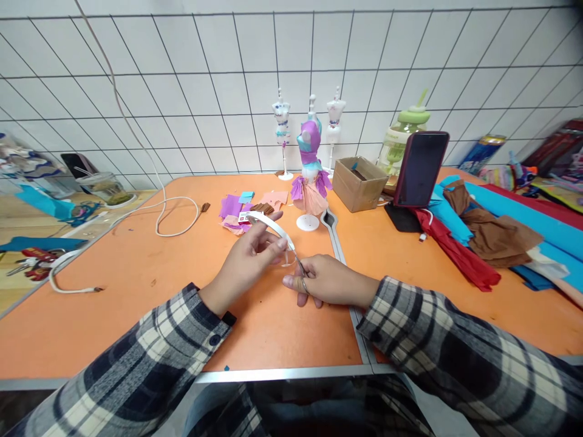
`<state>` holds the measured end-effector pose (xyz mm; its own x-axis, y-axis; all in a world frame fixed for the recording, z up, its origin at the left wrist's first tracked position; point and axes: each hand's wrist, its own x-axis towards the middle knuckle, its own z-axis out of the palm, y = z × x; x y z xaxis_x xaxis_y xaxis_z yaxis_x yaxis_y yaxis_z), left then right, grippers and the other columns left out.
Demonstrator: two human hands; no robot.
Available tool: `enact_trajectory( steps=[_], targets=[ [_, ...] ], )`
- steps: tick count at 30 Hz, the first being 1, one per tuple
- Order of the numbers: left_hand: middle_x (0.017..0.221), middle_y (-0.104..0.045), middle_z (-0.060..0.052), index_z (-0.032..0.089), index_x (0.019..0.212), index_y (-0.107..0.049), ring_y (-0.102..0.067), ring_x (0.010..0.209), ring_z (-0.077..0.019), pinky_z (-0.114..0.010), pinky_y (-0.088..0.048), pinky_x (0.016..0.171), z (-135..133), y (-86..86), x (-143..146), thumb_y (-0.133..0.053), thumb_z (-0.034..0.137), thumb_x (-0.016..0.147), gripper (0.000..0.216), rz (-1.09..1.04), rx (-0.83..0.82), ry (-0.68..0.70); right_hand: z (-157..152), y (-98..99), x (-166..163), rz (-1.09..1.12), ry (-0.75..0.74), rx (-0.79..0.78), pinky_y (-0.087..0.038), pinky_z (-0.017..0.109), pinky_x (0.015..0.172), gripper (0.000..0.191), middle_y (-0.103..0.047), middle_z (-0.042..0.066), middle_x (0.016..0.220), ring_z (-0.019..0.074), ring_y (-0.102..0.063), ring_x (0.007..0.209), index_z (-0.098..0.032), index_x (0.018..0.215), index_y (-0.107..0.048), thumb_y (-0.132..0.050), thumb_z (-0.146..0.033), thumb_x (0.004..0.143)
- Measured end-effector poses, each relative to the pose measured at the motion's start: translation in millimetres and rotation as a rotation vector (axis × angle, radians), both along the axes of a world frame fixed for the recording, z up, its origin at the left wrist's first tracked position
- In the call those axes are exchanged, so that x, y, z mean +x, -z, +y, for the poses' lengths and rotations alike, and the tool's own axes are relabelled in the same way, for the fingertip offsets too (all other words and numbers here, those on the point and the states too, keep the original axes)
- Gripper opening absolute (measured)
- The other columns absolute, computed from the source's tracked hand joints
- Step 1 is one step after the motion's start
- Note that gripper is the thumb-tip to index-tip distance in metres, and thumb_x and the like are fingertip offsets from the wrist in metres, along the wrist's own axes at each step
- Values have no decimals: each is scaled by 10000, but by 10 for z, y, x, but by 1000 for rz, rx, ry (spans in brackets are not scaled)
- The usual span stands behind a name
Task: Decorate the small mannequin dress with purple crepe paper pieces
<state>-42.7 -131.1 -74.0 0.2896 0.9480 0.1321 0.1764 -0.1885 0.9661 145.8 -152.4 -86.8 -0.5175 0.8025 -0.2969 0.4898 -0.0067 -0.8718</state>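
Observation:
My left hand (255,249) has its thumb and fingers closed on a white curved strip (277,229), which arcs over the fingers towards the right. A thin, see-through piece hangs at the strip's lower end. In my right hand (330,280) is a small pair of scissors (303,280), its blades pointing up and left at that end. Whether the blades touch the strip I cannot tell. Just beyond stands a small dress form (310,145) wrapped in purple and blue, with a peach and purple paper skirt (310,193).
Purple, peach and brown paper scraps (231,207) lie behind my left hand. Two more dress forms (282,121) stand by the tiled wall. To the right are a cardboard box (359,185), a phone on a stand (419,170), a green-lidded bottle (403,136) and coloured paper (496,233). A white cable (170,233) lies left.

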Motion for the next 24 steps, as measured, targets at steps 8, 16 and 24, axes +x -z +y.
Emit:
enact_trajectory(
  steps=[8, 16, 24],
  targets=[
    [964, -729, -53, 194, 1045, -765, -629, 775, -161, -297, -533, 730, 35, 16, -15, -748, 492, 795, 390, 21, 107, -199, -15, -58, -17, 69, -61, -193, -389, 173, 359, 490, -719, 26, 682, 71, -533, 396, -175, 747, -518, -638, -641, 845],
    [872, -732, -40, 188, 1060, -758, -659, 797, -179, -329, -557, 788, -26, -2, 16, -710, 492, 838, 379, 30, 152, -289, -17, -127, 21, 390, -111, -591, -415, 151, 345, 480, -753, 74, 741, 97, -629, 432, -147, 787, -537, -514, -597, 954],
    [834, -721, -40, 172, 1060, -754, -664, 780, -162, -296, -565, 760, 11, -55, -30, -697, 490, 844, 388, -60, 158, -368, -12, -118, -30, 228, -52, -577, -417, 165, 346, 490, -710, 37, 616, 103, -598, 392, -158, 754, -509, -439, -579, 993]
  ],
)
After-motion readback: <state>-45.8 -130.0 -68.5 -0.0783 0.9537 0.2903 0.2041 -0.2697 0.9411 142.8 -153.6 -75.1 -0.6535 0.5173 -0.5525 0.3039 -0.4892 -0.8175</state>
